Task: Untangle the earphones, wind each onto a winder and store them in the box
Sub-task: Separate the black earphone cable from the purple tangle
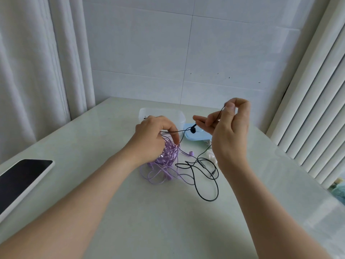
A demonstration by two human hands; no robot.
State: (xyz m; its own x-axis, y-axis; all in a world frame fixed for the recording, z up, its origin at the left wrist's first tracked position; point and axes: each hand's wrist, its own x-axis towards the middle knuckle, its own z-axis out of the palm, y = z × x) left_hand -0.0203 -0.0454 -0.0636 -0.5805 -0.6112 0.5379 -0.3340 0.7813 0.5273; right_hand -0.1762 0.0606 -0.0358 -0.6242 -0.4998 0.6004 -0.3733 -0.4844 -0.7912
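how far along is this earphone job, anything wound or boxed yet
Done: most of the black earphones already lie loose beside the purple tangle. In hand: the right hand pinches the black cord up while the left hand grips the purple tangle. Left: purple is knotted, nothing is wound, and the clear box stands open beside its blue lid.

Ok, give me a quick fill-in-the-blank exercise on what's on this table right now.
1. The right hand pinches the ____ earphone cable.
2. Under the left hand lies a tangle of ____ earphones.
3. The lid beside the clear box is ____.
4. The phone lies near the table's ____ edge.
Missing words: black, purple, blue, left.
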